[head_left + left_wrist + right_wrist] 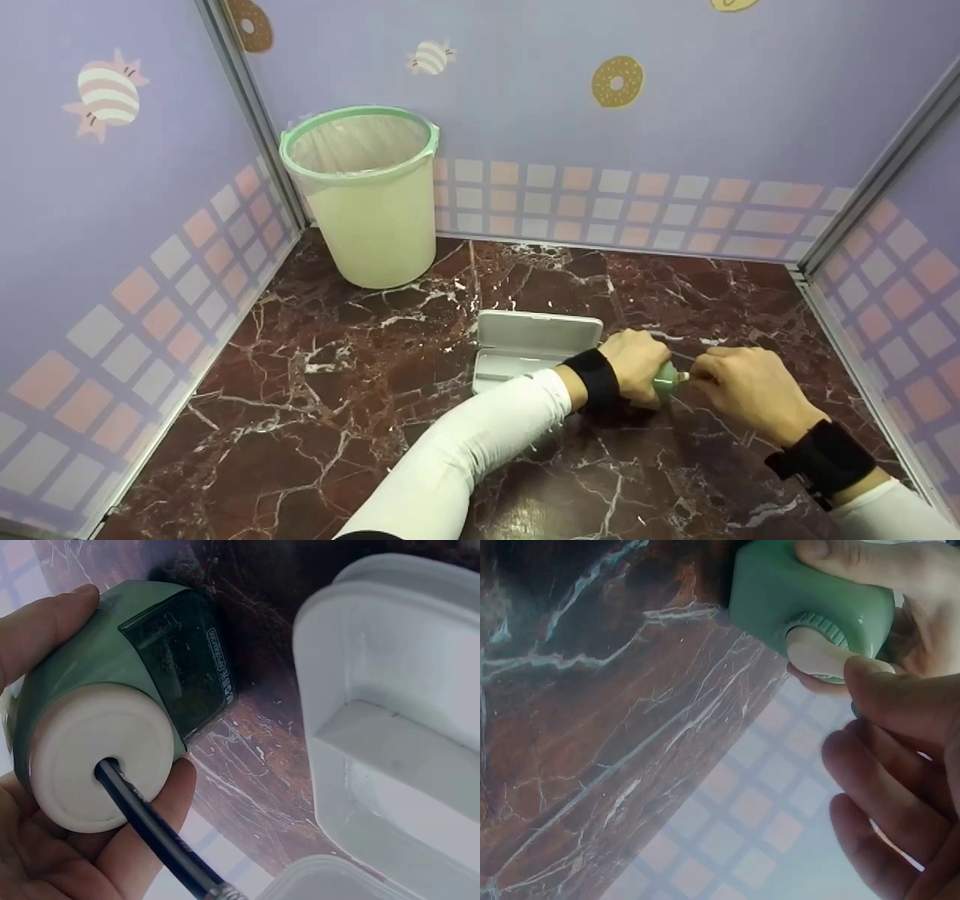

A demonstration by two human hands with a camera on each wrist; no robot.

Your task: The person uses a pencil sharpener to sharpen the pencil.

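My left hand (pixel 636 364) grips a green crank pencil sharpener (pixel 82 652), thumb on one side and fingers on the other. A dark pencil (pixel 154 829) sticks out of the round cream face of the sharpener, and its tip is hidden inside. The see-through dark shavings window (pixel 180 664) faces the marbled surface. On the opposite side, my right hand (pixel 754 386) pinches the cream crank handle (pixel 817 654) between thumb and fingers. Left of the sharpener lies an open white pencil case (pixel 538 331), its lid raised; the left forearm covers part of it.
A pale bin (pixel 382 225) with a green rim and a clear liner stands at the back left corner. Patterned lilac panels (pixel 517 97) wall in the left, back and right. White flecks are scattered over the dark red marbled surface (pixel 352 420).
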